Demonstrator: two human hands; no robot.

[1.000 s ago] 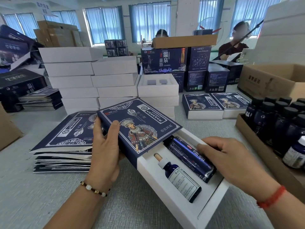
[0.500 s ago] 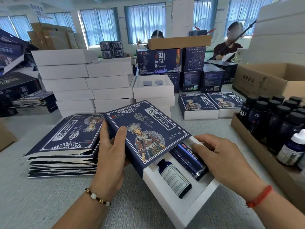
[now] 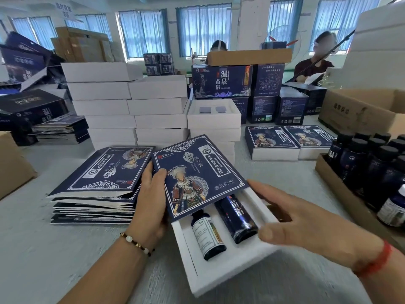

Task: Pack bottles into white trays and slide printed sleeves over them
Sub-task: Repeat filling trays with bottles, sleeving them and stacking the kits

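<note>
Sleeve point(image 3: 198, 176) farther over tray point(image 3: 221, 275), between both hands' grip.

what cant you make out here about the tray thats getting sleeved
- Head view: the printed sleeve hides the tops of both bottles and the far half of the white tray.
- Head view: the right hand hides part of the tray's right wall.
- Head view: the small bottle's label print is too blurred to read.
- Head view: the left hand shows its back only; fingers under the sleeve are hidden.

Beaded bracelet point(image 3: 137, 244), red string wristband point(image 3: 375, 258)
</note>
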